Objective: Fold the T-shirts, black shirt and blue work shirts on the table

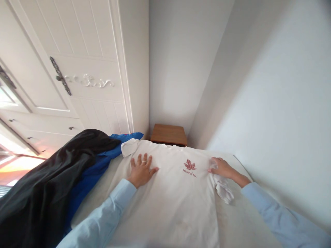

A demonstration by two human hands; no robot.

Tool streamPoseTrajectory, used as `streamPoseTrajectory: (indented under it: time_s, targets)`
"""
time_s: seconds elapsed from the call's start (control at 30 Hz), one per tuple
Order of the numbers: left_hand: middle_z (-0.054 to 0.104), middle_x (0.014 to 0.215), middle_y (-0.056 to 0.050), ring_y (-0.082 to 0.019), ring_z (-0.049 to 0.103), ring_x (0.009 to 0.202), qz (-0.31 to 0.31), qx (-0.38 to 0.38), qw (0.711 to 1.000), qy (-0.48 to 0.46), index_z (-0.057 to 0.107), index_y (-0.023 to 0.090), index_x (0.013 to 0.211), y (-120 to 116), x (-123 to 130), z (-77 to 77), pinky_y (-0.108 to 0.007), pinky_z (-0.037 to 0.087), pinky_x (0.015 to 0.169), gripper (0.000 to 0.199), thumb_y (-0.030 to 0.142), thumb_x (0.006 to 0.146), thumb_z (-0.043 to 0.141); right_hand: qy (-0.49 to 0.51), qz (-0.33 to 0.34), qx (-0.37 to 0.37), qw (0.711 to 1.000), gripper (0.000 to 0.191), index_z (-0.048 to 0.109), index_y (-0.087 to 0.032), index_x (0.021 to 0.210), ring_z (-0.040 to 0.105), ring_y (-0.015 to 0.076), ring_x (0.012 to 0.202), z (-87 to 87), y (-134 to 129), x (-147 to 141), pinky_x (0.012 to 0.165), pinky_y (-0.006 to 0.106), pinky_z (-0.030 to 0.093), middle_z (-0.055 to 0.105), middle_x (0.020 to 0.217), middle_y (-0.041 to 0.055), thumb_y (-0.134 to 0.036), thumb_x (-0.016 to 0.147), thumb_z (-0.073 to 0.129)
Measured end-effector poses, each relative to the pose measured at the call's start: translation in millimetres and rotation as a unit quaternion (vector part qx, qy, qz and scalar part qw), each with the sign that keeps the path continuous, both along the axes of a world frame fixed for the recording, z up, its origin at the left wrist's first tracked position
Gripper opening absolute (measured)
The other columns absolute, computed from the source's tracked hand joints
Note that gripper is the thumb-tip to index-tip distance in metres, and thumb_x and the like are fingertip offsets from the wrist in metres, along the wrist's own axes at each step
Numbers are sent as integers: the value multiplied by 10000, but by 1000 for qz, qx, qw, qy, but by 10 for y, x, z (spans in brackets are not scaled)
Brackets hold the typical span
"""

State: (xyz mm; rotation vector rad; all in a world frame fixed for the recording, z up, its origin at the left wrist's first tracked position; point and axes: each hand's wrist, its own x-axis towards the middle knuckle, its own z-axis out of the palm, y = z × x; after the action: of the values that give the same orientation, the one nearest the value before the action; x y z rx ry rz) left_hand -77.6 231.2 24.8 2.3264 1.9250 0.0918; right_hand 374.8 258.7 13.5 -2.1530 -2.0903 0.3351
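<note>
A white T-shirt (173, 199) with a red maple leaf print (190, 164) and lettering lies spread on a pale padded surface (240, 213). My left hand (142, 171) rests flat on the shirt's left part, fingers spread, a ring on one finger. At the shirt's right shoulder, my right hand (219, 167) has its thumb and fingers curved together on the white fabric. The right sleeve (224, 192) is bunched below that hand. On the other side, the left sleeve (129, 147) sticks out past the surface's edge, near the blue cloth.
Black cloth (51, 179) and blue cloth (89, 177) are heaped along the left side. A white wardrobe (90, 41) stands behind them. Beyond the shirt is a small brown wooden cabinet (169, 133); a grey wall (279, 103) borders the right.
</note>
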Motion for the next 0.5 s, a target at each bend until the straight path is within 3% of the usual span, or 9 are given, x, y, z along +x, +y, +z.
streamPoseTrajectory:
  time_s: [0.1, 0.2, 0.27, 0.37, 0.5]
  targets:
    - [223, 1659, -188, -490, 149, 1523, 21, -13, 999, 22, 389, 203, 1583, -191, 142, 85, -789, 199, 1122, 773, 674, 970, 373, -7, 30, 3, 1000, 683, 631, -111, 1334, 487, 343, 1377, -51, 10, 93, 1176, 411, 372, 549, 1419, 205, -428, 737, 728]
    - [235, 1658, -180, -513, 181, 1509, 38, -31, 997, 55, 384, 200, 1585, -368, 268, 184, -822, 252, 1065, 808, 708, 955, 375, -48, 0, -10, 999, 695, 632, -111, 1332, 484, 363, 1379, 19, 45, 170, 1148, 411, 394, 537, 1430, 226, -421, 724, 762]
    - [268, 1654, -162, -509, 217, 1501, 41, -40, 996, 68, 378, 195, 1584, -450, 312, 243, -815, 303, 1042, 811, 712, 960, 362, -60, -4, -39, 997, 633, 652, -110, 1297, 563, 342, 1292, 118, 69, 209, 1080, 368, 443, 603, 1349, 217, -360, 727, 764]
    - [300, 1647, -155, -475, 275, 1492, 42, -34, 996, 69, 356, 186, 1592, -488, 299, 309, -736, 417, 1013, 792, 689, 981, 337, -41, -8, -61, 997, 573, 644, -124, 1322, 675, 243, 1046, 281, 90, 235, 922, 274, 486, 718, 1095, 126, -186, 753, 667]
    - [344, 1618, -205, -408, 294, 1505, 52, 51, 994, 79, 376, 126, 1576, -370, 121, 316, -608, 430, 1078, 774, 645, 1003, 346, 0, -11, -62, 998, 665, 623, -128, 1370, 669, 181, 836, 472, 128, 277, 748, 224, 461, 718, 912, 48, -109, 705, 609]
